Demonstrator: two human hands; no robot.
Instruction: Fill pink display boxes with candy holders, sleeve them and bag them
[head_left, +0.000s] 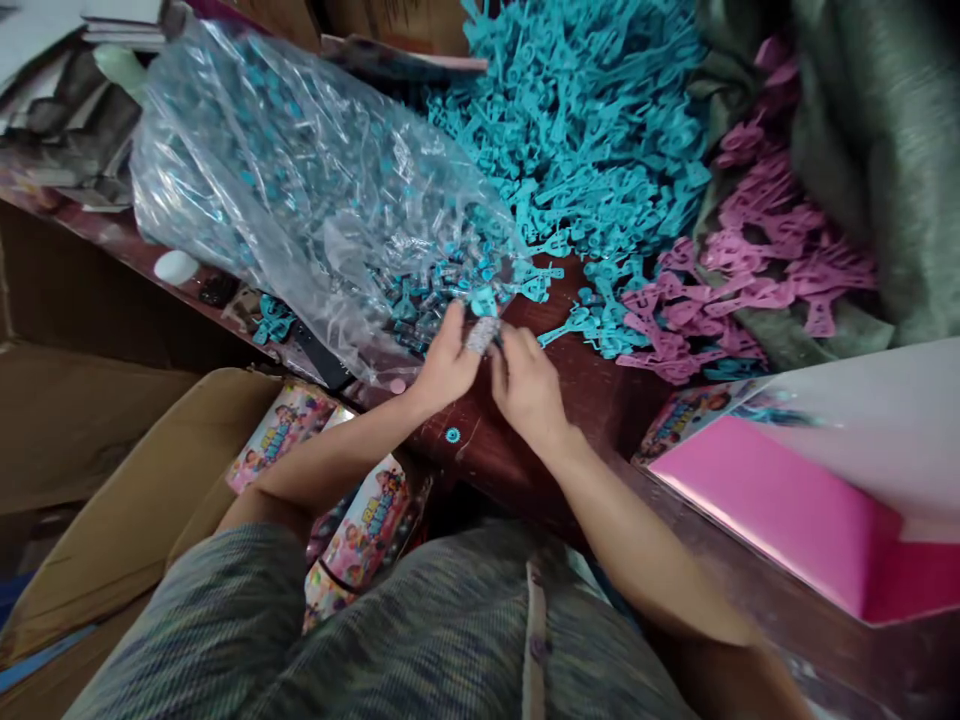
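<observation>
While both hands meet at the bag (300,190) mouth, I judge assembly underway: left hand (444,365) and right hand (529,385) pinch a small silver part (482,335); next, seat it squarely.

Small part between left hand (444,362) and right hand (527,388) too blurred to identify, pink box (795,510) cut off at right edge

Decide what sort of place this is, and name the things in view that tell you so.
Probably a small toy packing or assembly workshop. Heaps of identical teal plastic pieces and pink plastic pieces cover the wooden table, and a cardboard box holds printed toy packs.
</observation>
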